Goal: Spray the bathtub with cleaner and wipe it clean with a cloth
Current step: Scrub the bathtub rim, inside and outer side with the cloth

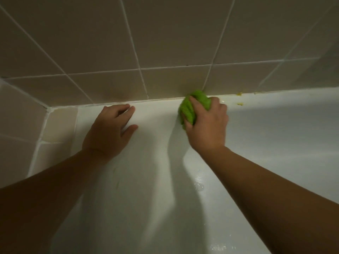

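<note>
Head view, the only one there is: the bathtub (146,162) is seen from above, white and glossy, with its far rim running left to right under the beige tiled wall (165,43).

The green cloth (192,105) is bunched up and pressed against the far rim, right where the rim meets the tiles. It's gripped by the right hand (207,125), whose fingers (194,103) are curled over the wad and clamped on it, thumb tucked at the lower edge.

The left hand (111,129) is laid flat on the inner wall of the tub near the far left corner, fingers straight and a bit spread, nothing held. Looks like it's just used as a brace.

The bit that matters: a few yellowish specks (239,94) can be seen along the seam and on the rim, to the right of the cloth, near but not touching it. The strip to be wiped runs along the rim, so its long axis goes left-right, and the dirt lies rightward from the fingers. The right hand is clearly the nearer one, so a sweep to the right along the seam is probably what's called for next.

Some wet droplets (199,184) are visible lower down the tub wall, so spraying is judged done here and wiping is under way. No spray bottle can be seen.
</note>
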